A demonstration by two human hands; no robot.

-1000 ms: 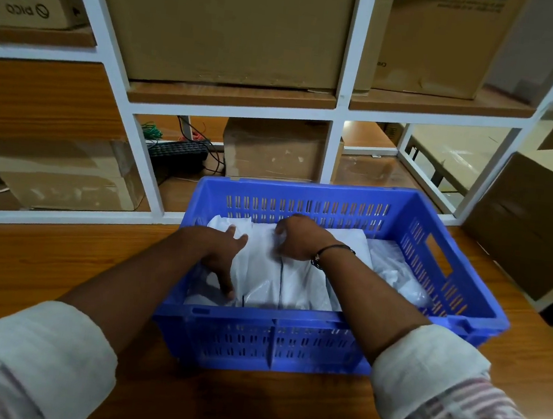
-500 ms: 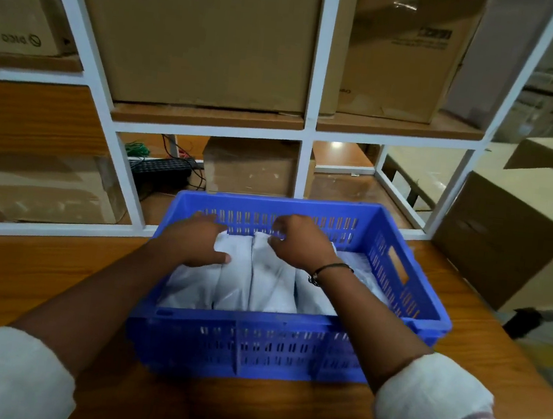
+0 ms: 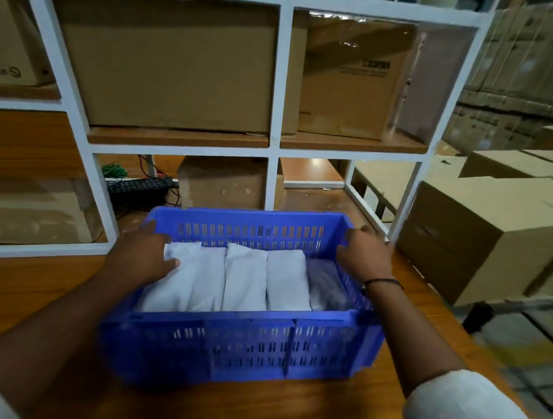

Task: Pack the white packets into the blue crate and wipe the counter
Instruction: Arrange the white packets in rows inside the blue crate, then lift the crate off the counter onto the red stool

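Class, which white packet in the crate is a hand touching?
The leftmost packet: the thumb of the left hand lies on its far end. The others are untouched; the right hand holds the right rim of the crate.

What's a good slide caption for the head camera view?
White packets lined up in the blue crate; left hand lies over its left edge, right hand grips its right rim.

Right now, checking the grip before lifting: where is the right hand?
In the head view the right hand is right of centre, gripping the blue crate by its far right corner.
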